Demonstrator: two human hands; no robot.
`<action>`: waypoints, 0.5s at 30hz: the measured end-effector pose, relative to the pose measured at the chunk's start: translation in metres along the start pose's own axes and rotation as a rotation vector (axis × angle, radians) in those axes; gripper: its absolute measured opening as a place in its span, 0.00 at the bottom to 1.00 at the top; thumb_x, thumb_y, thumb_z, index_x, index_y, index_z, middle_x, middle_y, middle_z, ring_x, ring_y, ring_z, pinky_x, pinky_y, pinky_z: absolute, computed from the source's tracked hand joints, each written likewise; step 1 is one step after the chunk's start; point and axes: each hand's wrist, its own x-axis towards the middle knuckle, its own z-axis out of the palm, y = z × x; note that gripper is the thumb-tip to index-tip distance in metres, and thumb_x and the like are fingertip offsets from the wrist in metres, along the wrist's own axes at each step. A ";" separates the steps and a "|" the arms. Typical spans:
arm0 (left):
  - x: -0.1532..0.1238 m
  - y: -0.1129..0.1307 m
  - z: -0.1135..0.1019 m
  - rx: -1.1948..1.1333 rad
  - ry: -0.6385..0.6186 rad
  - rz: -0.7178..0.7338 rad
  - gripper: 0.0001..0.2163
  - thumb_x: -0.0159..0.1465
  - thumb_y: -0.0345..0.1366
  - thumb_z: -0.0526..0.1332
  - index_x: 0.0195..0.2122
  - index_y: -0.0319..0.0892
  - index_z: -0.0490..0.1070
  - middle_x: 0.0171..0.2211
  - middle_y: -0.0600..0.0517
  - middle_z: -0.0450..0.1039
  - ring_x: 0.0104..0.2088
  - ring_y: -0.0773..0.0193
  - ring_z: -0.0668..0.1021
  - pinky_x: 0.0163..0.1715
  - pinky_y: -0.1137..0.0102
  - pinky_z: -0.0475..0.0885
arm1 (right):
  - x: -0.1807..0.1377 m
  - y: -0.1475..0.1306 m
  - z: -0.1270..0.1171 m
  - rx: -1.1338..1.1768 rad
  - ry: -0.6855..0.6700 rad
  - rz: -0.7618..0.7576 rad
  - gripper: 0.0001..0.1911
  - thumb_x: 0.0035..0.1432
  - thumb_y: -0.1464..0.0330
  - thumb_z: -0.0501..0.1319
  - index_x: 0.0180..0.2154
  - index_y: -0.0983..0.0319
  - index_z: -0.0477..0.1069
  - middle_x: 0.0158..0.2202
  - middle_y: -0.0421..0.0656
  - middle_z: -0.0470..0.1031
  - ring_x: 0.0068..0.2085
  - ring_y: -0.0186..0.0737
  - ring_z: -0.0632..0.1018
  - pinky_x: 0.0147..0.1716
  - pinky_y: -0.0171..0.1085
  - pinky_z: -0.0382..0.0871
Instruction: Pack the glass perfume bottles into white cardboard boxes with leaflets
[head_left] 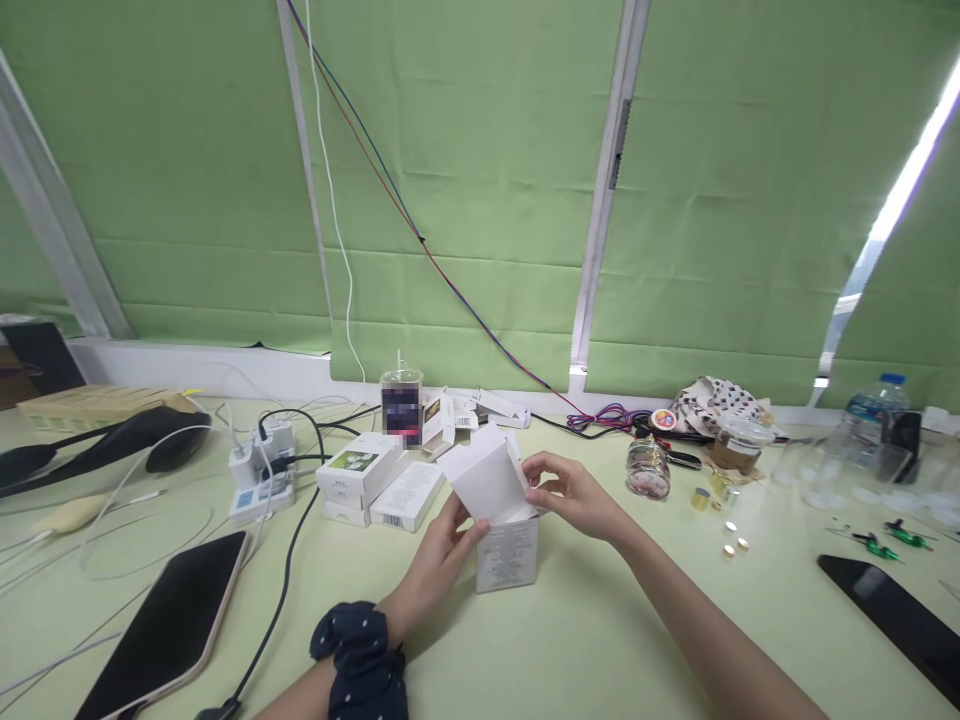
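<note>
A small white carton [508, 552] with printed text on its front stands on the pale green table, its lid flap [486, 475] raised. My left hand [437, 562], with a dark dotted scrunchie on the wrist, grips the carton's left side and the flap. From the right, my right hand [571, 495] pinches the top edge at the flap. Behind and to the left of the carton lie several more flat white boxes [379, 483].
A phone [169, 625] lies face up at front left, with a power strip [261, 470] and cables beyond it. A plastic cup [401, 405] stands behind the boxes. Small jars [649, 466], gold caps [701, 497] and a water bottle [870, 408] sit at right. Another dark phone [896, 615] lies far right.
</note>
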 end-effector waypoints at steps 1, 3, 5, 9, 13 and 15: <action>0.000 0.000 0.000 0.003 0.008 0.003 0.23 0.65 0.46 0.56 0.59 0.44 0.58 0.59 0.42 0.64 0.59 0.52 0.67 0.53 0.60 0.67 | -0.001 0.000 0.001 -0.023 0.014 0.003 0.13 0.55 0.60 0.63 0.40 0.60 0.72 0.38 0.44 0.70 0.41 0.39 0.71 0.40 0.40 0.73; 0.000 0.001 0.001 0.008 0.022 0.016 0.23 0.65 0.46 0.56 0.58 0.44 0.59 0.59 0.43 0.64 0.59 0.52 0.67 0.54 0.60 0.67 | -0.003 0.002 0.002 -0.070 0.045 0.012 0.13 0.55 0.60 0.63 0.41 0.60 0.73 0.40 0.44 0.71 0.41 0.40 0.72 0.43 0.43 0.73; -0.001 0.002 0.001 0.010 0.021 0.023 0.22 0.65 0.46 0.56 0.58 0.44 0.59 0.59 0.43 0.65 0.59 0.52 0.67 0.53 0.60 0.67 | -0.005 0.004 0.002 -0.079 0.060 0.014 0.13 0.55 0.61 0.64 0.41 0.59 0.73 0.41 0.44 0.73 0.41 0.40 0.73 0.45 0.45 0.72; -0.002 0.001 0.002 0.016 0.012 0.010 0.21 0.64 0.46 0.56 0.56 0.44 0.61 0.58 0.43 0.65 0.57 0.52 0.69 0.49 0.63 0.70 | -0.008 0.005 0.002 -0.009 0.046 0.014 0.14 0.54 0.61 0.64 0.41 0.61 0.73 0.40 0.44 0.76 0.40 0.40 0.75 0.43 0.45 0.74; -0.005 -0.001 0.006 0.023 0.087 0.010 0.25 0.64 0.45 0.58 0.60 0.49 0.52 0.62 0.43 0.58 0.53 0.53 0.73 0.46 0.63 0.73 | -0.013 0.000 0.000 -0.020 0.024 0.007 0.14 0.56 0.62 0.63 0.43 0.60 0.72 0.42 0.44 0.76 0.42 0.41 0.77 0.44 0.44 0.73; -0.007 -0.004 0.007 0.052 0.141 0.025 0.31 0.63 0.44 0.58 0.63 0.54 0.42 0.65 0.43 0.49 0.51 0.54 0.74 0.45 0.62 0.74 | -0.015 -0.002 -0.001 -0.067 -0.012 -0.030 0.14 0.56 0.65 0.62 0.46 0.59 0.71 0.44 0.44 0.76 0.44 0.42 0.76 0.46 0.44 0.72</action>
